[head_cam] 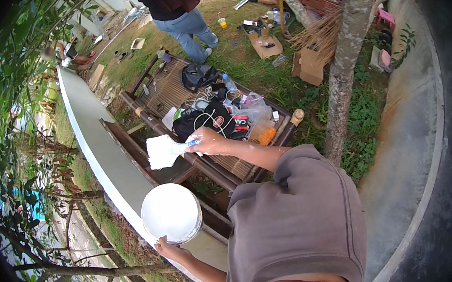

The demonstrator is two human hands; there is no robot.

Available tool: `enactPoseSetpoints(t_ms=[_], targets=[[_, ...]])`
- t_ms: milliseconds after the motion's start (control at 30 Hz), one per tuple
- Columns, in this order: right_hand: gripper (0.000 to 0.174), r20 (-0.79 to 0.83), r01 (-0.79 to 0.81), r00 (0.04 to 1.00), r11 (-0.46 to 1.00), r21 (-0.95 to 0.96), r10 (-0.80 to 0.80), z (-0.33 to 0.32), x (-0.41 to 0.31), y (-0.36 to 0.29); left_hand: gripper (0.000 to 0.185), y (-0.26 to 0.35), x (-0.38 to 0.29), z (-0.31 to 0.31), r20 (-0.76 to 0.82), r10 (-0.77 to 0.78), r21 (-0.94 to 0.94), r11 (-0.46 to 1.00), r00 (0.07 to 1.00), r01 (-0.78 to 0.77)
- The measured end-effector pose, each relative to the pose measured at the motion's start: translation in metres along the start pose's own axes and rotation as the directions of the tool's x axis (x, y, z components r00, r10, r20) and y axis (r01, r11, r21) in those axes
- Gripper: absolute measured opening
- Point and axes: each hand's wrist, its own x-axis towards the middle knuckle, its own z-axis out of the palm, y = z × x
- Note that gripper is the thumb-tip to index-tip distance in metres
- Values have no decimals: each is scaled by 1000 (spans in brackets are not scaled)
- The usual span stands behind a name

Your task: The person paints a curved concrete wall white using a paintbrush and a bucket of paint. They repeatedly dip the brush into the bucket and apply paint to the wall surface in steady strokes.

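My right hand (206, 141) grips a wide paintbrush (165, 150) by its blue handle. White paint coats the bristles, and white spots dot the hand and forearm. Lower left, my left hand (172, 249) holds a round white paint bucket (171, 212) by its near side. The bucket's inside looks white; how full it is I cannot tell. A low wall (106, 162) with a white top edge runs beside the bucket, on the left. The brush is above the bucket in the picture and apart from it, with its bristles towards the wall.
A bamboo bench (167, 93) bears a black bag (198, 76), cables, a plastic bottle (228, 83) and plastic bags. A tree trunk (343, 58) rises on the right, near a concrete wall (404, 130). A person in jeans (181, 26) stands beyond the bench; others sit farther off. Branches (95, 272) reach in from the left.
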Motion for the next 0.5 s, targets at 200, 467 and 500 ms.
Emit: enactPoseSetpoints(t_ms=[200, 467, 500], targets=[[19, 48, -35, 998, 998, -55, 38, 19, 9, 19, 25, -10, -1, -6, -16, -32, 11, 999, 999, 32], [24, 167, -197, 964, 977, -85, 209, 27, -13, 24, 30, -35, -39, -28, -161, -142, -63, 989, 977, 133], [24, 189, -209, 956, 972, -107, 227, 26, -17, 22, 33, -37, -45, -31, -171, -132, -39, 991, 976, 127]])
